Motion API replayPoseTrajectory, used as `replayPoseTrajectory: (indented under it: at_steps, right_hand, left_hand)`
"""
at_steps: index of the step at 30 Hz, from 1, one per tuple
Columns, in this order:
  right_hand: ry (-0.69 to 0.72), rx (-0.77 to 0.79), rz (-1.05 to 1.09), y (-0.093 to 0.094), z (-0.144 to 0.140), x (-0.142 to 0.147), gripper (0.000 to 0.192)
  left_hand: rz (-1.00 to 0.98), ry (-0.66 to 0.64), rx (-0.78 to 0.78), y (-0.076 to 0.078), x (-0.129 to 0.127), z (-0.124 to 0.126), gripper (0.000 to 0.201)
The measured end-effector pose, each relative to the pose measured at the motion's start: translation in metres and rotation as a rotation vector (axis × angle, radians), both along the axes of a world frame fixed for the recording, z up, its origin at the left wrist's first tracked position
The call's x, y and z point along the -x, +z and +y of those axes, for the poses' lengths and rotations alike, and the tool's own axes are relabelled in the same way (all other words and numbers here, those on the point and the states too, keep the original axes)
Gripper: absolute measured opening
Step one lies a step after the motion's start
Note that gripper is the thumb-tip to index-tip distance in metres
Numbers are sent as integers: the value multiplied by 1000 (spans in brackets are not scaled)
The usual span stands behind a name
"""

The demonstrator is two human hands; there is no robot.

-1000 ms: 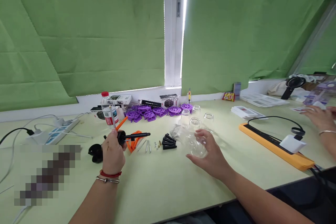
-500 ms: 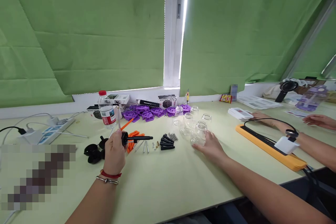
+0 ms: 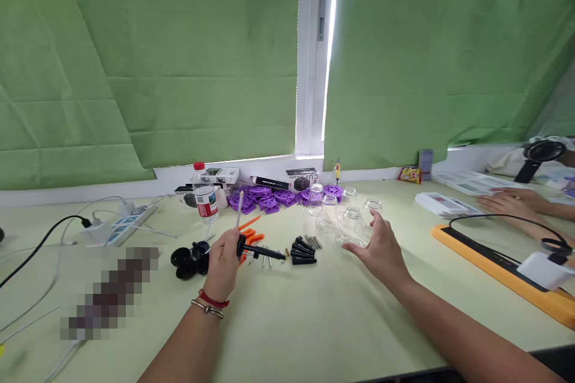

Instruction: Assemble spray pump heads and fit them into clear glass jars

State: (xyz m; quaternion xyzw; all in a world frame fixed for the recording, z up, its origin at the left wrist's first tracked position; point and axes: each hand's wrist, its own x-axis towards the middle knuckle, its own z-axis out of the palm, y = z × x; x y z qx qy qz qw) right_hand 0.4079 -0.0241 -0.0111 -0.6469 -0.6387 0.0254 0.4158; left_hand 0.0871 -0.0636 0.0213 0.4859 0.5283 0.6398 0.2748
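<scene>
While the left hand is closed around a black part with a protruding black shaft, a thin metal rod rising from the same grip toward the upper left of the frame, the right hand hangs open with fingers spread, touching nothing, just right of a cluster of small clear glass jars at mid-frame. Between the hands on the pale green surface lie black pegs, small springs, screws and orange strips; purple wheels and a water bottle stand behind. The step in hand appears to be sub-assembly of the held part, paused beside the jars. A next move would call for the open hand to close on a jar or a loose peg without toppling the crowded glassware. Another person's hand rests at the right edge.
</scene>
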Motion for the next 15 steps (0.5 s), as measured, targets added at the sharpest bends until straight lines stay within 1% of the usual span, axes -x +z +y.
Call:
replayPoseTrajectory:
  at_steps: [2,3,4,6,7,9,11,12,15]
  right_hand:
    - [165,-99,16,18,-16,19,76]
    - [272,-119,34,27,-24,32,63]
    - [386,-90,65,36,-30,47,51]
    - [578,43,191,50,-35,77,41]
    - [666,134,269,55,-35,91,38]
    - [790,288,441,59,-29,115,40]
    - [798,380,627,56,-21,129,43]
    - [784,394,705,53,-18,133,42]
    - [745,436,877,43,-11,131,39]
  left_hand:
    - [78,-107,56,2,-2,-4,37]
    - [130,-172,79,3,-3,-6,37]
    - [184,-238,95,3,-5,-8,38]
    - [265,-365,129,1,-7,-10,38]
    - [282,-421,152,0,-8,-10,37]
    - [277,-515,202,-1,-8,-11,35]
    - [272,-568,231,-1,-8,-10,34]
    - [277,-581,238,-1,-7,-9,34]
    - [301,-579,258,1,-3,-7,33]
